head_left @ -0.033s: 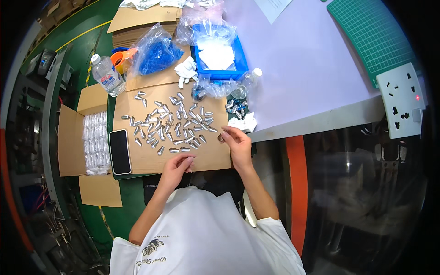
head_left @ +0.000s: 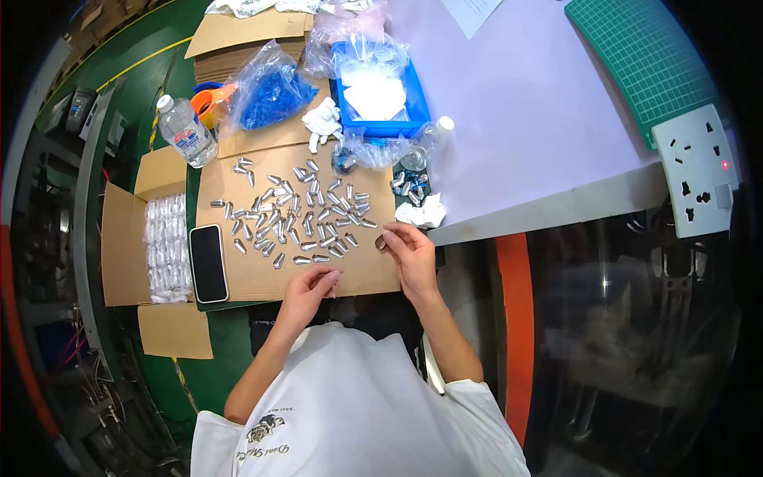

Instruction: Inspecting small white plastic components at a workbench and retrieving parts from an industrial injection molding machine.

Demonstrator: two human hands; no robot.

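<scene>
— Where are the small metal cylinders (head_left: pixel 294 215) placed relative to the hands?

— They are scattered across a flat cardboard sheet (head_left: pixel 238 274), spread ahead of both hands and mostly to the left of centre. The nearest pieces, at the lower edge of the scatter, are found just beyond the left hand (head_left: pixel 308 288).

— Which hand is closer?

— The left hand is set just beside that lower edge, its fingers curled and pinched together; whether a piece is held there cannot be told at this size. The right hand (head_left: pixel 409 250) is positioned at the sheet's right edge, near the scatter's right end, fingers closed on what appears to be a small dark object (head_left: pixel 382 242).

— How are the pieces lying?

— No shared long axis is seen; they are turned every way. A black phone (head_left: pixel 208 262) is laid at the sheet's left edge, well apart from both hands.
</scene>
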